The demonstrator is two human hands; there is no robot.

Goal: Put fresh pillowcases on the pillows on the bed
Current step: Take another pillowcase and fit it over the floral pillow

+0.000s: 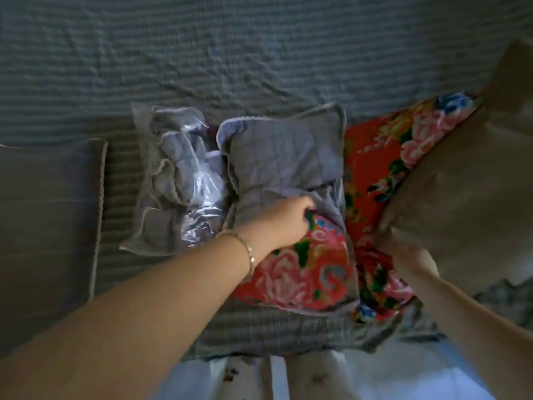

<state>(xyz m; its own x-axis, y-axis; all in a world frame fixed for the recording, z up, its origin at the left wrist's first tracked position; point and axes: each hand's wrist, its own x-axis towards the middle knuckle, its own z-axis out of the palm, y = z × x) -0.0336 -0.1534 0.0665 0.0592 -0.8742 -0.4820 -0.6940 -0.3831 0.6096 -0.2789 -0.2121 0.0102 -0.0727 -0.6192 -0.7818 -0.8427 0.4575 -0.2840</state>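
The fingers (304,210) of the left hand (284,223) are curled together and pinched on the open edge of the grey quilted pillowcase (284,157), right where it meets the red floral pillow (302,272) that is half inside it. The far end of the case lies slack and flat on the bed (259,53), while the near end of the pillow shows bare toward the bed's edge. The right hand (409,252) is at the lower corner of a large tan pillow (461,183) standing tilted at the right; its fingers are hidden behind the fabric, so I cannot tell whether they are closed on it (it looks like a hold, but that is a guess). A second red floral pillow (403,140) lies between the grey case and the tan pillow, touching both. Just left of the case sits a clear plastic bag (178,180) of folded grey fabric, likely more cases, and further left another tan pillow (49,215) lies flat. The step in hand seems to be dressing the first floral pillow, roughly half done. The next move calls for both hands on the case's mouth, drawing it down over the exposed end, then shaking the filling into the far corners.
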